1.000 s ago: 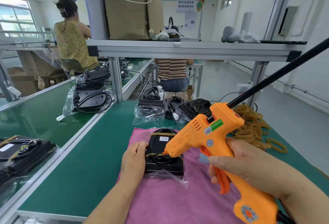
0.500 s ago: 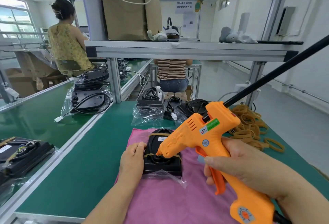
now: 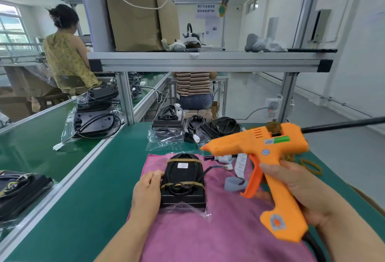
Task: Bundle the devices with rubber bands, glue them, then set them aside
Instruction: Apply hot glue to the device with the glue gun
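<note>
My right hand (image 3: 302, 191) grips the orange glue gun (image 3: 262, 143), nozzle in the air. My left hand (image 3: 145, 189) curls round the left side of the banded device (image 3: 183, 180), which lies on the pink cloth (image 3: 218, 230) at the near edge of the desk (image 3: 93, 178).

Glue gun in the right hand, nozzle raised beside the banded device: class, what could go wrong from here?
1. The nozzle of the glue gun hangs clear of the device, so hot glue might drip onto the pink cloth.
2. The left hand holds the device's side; its fingers could be burnt if the nozzle comes down carelessly.
</note>
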The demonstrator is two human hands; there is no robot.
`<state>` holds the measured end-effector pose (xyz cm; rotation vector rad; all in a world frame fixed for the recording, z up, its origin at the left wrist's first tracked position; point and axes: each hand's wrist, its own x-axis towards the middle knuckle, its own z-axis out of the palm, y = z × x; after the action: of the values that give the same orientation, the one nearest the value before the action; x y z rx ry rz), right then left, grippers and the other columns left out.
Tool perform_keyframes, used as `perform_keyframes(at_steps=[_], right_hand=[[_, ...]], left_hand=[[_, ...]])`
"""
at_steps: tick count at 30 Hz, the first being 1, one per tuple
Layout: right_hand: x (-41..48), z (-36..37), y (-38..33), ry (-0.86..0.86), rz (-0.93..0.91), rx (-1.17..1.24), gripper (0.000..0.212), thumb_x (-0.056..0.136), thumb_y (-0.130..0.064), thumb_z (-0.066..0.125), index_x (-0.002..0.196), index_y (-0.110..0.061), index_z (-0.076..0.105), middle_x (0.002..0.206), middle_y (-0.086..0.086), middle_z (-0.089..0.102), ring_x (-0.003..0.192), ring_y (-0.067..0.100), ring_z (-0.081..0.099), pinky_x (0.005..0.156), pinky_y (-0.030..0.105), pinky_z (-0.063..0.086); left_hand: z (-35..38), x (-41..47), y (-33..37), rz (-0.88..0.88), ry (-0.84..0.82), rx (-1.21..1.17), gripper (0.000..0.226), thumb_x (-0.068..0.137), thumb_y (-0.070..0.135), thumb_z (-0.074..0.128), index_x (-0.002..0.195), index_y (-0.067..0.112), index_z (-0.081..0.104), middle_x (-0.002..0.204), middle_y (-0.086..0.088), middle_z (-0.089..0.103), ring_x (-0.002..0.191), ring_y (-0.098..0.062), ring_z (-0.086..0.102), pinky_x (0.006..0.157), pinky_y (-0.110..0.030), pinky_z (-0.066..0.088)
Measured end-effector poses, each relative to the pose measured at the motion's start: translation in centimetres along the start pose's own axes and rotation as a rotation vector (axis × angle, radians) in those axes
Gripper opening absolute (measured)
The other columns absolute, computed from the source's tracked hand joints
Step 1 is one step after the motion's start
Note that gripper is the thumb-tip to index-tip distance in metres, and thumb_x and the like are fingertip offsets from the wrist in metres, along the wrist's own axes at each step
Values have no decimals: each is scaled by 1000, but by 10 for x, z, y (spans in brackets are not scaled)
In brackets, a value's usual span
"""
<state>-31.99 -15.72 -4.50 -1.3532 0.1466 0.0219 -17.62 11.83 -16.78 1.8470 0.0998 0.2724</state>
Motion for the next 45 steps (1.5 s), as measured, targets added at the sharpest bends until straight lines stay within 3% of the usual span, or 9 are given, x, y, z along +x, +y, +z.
perform_keyframes(at_steps=[9,15,20,24,27,31,35,38,45], right_hand=[[37,-33,41,606,3,391,19,102,-29,51,106,-11,57,91,15,64,74,27,64,40,34,55],[39,-39,65,703,107,431,33,102,-31,51,127,-10,50,99,19,63,77,29,64,72,46,54],[40,-51,53,659,303,-104,43,102,-38,48,103,3,61,89,24,71,85,38,68,89,52,55],[38,-61,36,527,320,-1070,40,101,-40,46,80,-9,60,73,4,63,75,26,66,52,25,45],[37,-48,20,549,240,-1447,39,98,-37,47,69,-14,59,67,0,61,64,15,60,51,28,37],[39,18,27,361,-127,-1055,37,93,-35,58,66,-11,65,65,5,65,61,15,55,62,34,43],[63,73,55,109,-8,-988,47,96,-50,47,79,-9,63,70,1,63,69,18,55,69,33,48],[85,87,68,110,50,-999,42,99,-53,39,83,-18,57,83,-3,59,82,17,54,63,27,37],[105,103,90,203,-52,-892,38,101,-40,42,87,-13,66,91,8,69,89,26,62,77,31,45]], left_hand=[[0,0,1,0,7,21,25,96,31,52,81,34,72,89,11,70,87,-1,59,72,-28,41],[0,0,0,1,10,22,27,95,31,53,78,37,72,87,10,71,87,-7,61,74,-31,45],[1,1,-1,-8,4,22,25,95,31,54,81,38,73,91,8,72,90,-12,64,84,-36,50],[0,-1,1,-2,4,29,25,96,30,53,81,37,72,89,10,71,88,-8,62,75,-31,46],[-1,-3,3,2,-3,56,25,96,30,52,82,35,71,89,12,69,87,-2,59,71,-29,42],[0,-4,4,21,2,55,24,97,30,52,83,29,71,88,11,67,87,-3,59,73,-31,43],[-3,-1,6,36,28,108,35,96,28,50,68,8,53,73,-5,57,73,-25,52,64,-32,39],[-7,9,15,-2,-92,251,45,101,33,42,60,17,37,62,-1,42,61,-20,39,58,-33,30],[3,15,33,-144,-325,299,48,100,49,41,99,14,73,93,0,71,87,-15,63,67,-21,43]])
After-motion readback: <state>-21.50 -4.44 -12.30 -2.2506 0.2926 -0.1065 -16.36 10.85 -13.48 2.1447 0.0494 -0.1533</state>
